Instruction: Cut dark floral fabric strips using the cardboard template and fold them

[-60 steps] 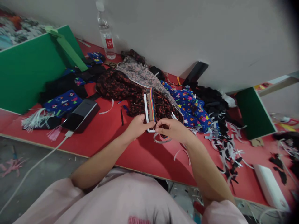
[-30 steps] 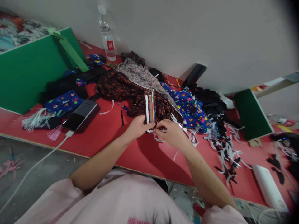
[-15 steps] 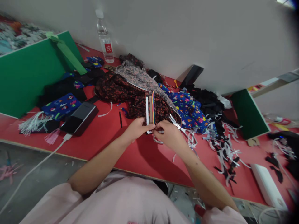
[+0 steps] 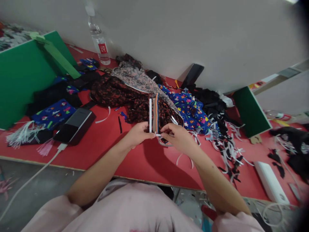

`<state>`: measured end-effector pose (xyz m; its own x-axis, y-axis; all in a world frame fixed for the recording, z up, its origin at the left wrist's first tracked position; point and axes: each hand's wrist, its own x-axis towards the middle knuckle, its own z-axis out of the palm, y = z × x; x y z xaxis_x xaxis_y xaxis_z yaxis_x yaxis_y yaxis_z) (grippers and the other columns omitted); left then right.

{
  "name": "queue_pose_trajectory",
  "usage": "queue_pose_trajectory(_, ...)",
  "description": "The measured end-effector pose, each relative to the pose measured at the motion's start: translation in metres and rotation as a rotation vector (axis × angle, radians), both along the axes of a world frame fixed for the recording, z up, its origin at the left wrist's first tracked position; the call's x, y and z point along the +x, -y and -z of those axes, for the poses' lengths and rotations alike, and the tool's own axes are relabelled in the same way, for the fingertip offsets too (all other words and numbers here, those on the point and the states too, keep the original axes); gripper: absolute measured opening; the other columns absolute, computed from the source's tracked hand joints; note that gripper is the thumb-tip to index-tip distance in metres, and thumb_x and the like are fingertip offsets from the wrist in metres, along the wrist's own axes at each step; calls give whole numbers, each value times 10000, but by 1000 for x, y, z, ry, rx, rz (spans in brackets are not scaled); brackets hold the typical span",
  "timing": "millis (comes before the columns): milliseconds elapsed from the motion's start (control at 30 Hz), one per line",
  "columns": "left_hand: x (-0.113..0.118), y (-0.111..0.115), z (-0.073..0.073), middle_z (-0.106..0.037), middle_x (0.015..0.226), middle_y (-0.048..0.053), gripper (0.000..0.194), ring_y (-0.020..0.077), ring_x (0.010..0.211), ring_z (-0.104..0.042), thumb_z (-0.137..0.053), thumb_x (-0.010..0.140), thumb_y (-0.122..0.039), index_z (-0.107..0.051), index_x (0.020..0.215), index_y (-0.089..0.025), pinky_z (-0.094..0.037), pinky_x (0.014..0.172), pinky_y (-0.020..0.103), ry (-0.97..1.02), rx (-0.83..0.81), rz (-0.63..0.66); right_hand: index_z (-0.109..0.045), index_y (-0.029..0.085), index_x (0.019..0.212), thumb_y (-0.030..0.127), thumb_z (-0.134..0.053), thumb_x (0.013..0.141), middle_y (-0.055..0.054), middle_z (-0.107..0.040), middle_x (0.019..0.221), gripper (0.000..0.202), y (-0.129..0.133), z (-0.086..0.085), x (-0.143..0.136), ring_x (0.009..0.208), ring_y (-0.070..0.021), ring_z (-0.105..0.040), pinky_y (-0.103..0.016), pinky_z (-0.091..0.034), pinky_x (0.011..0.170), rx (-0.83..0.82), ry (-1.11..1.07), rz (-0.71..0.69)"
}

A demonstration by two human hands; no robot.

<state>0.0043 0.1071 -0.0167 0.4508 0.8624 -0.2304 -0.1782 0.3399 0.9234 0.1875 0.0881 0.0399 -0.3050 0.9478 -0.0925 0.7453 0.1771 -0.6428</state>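
My left hand [image 4: 141,132] pinches the near left corner of a small piece with a white strip [image 4: 150,115] and a rainbow-striped band [image 4: 156,112] on brown backing. At its near right corner, my right hand [image 4: 175,133] has thumb and fingers closed on the band's end. Beyond it lies dark floral fabric [image 4: 108,90], with a grey floral part [image 4: 135,78] folded over. Scissors [image 4: 174,120] show partly beside my right hand, their handles largely hidden beneath it.
A power bank [image 4: 76,124] with a cable lies left on the red table [image 4: 116,146]. A water bottle [image 4: 99,45] and phone [image 4: 193,75] stand at the back. Blue patterned fabric [image 4: 190,111], white and black scraps [image 4: 228,151] and a white device [image 4: 270,182] are right.
The view has shifted, so most things appear further left. My right hand has moved slightly away from my left thumb, and more of the band's near end shows between them.
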Motion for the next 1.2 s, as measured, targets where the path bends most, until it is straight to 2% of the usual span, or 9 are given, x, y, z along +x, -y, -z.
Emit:
queue_pose_trajectory(200, -1, 1, -1, -689, 957, 65, 379, 163, 845, -617, -705, 618, -130, -638, 990, -119, -435, 837, 323, 14, 14, 38, -656, 181, 819, 209, -577, 805, -23, -625, 812, 85, 2, 1, 0, 715, -127, -562, -245, -395, 668, 59, 101, -50)
queue_pose_trajectory(367, 0, 2, -3, -693, 894, 48, 353, 146, 796, -616, -714, 612, -124, -646, 958, -122, -441, 808, 301, 44, -16, 43, -664, 177, 771, 240, -583, 802, -19, -609, 751, 107, 2, 2, 2, 681, -122, -546, -237, -386, 642, 89, 105, -62)
queue_pose_trajectory(567, 4, 5, -3, -683, 882, 32, 385, 139, 801, -608, -746, 595, -153, -626, 960, -129, -433, 818, 298, 83, -56, 50, -644, 164, 727, 229, -578, 777, -6, -602, 718, 105, 3, 4, -1, 628, -105, -526, -224, -367, 598, 46, 113, -18)
queue_pose_trajectory(700, 5, 7, -4, -641, 743, -25, 374, 117, 710, -574, -783, 551, -182, -602, 875, -144, -429, 740, 270, 12, -36, 16, -636, 152, 697, 222, -576, 765, -9, -585, 689, 114, 4, 5, -5, 609, -105, -508, -226, -352, 576, 36, 132, -20)
queue_pose_trajectory(800, 5, 7, -7, -620, 716, -31, 342, 104, 673, -547, -776, 555, -190, -591, 837, -139, -416, 691, 250, -29, -17, 19, -643, 154, 707, 252, -568, 787, -11, -591, 692, 147, 5, 4, -7, 608, -106, -506, -227, -345, 568, -1, 112, -29)
queue_pose_trajectory(900, 5, 7, -8, -607, 707, -34, 314, 93, 644, -530, -753, 561, -162, -582, 824, -137, -401, 650, 233, -21, -38, 19, -652, 157, 757, 272, -558, 804, -11, -614, 707, 155, 4, 1, -4, 619, -107, -523, -226, -355, 576, -68, 68, -50)
queue_pose_trajectory(1033, 5, 5, -7, -556, 640, -59, 252, 74, 579, -495, -704, 579, -116, -573, 791, -150, -367, 583, 211, -6, -37, -17, -633, 168, 833, 224, -560, 776, -4, -649, 752, 108, 4, -2, 3, 634, -105, -549, -219, -374, 587, -121, 29, -46)
queue_pose_trajectory(1200, 8, 7, -4, -541, 634, -61, 285, 72, 573, -491, -689, 571, -87, -541, 805, -152, -368, 570, 210, 37, -65, -29, -612, 174, 795, 247, -556, 777, 12, -646, 735, 94, 6, -2, 3, 644, -103, -560, -210, -391, 592, -162, -52, -37)
